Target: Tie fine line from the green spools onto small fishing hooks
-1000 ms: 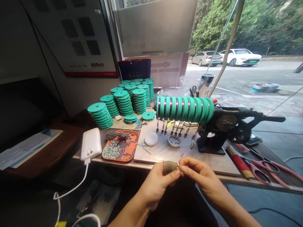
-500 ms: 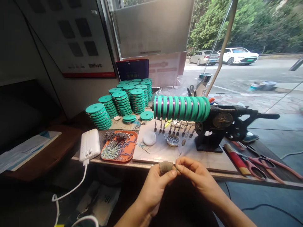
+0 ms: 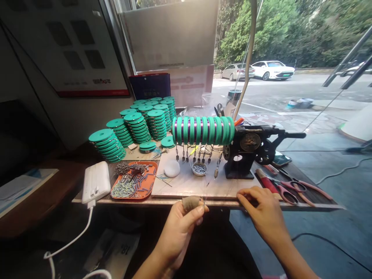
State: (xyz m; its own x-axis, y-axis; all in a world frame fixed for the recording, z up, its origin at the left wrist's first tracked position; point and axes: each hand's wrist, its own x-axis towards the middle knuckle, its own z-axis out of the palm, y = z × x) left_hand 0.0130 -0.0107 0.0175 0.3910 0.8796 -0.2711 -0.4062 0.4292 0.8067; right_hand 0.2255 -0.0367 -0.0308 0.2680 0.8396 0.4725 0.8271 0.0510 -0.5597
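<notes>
Wall poster point(image 3: 93, 50), lower edge: "50年"; characters just before it blurred; lettering on the red strip too small to read
Pale sheet under table point(image 3: 112, 250): "18"; small mark beside the digits unclear
Dark blue packet point(image 3: 151, 86): light lettering near lower edge; not legible
Window sheet point(image 3: 171, 37): small line of print along lower part; not legible
White car point(image 3: 273, 70): green front plate; characters not legible
</notes>
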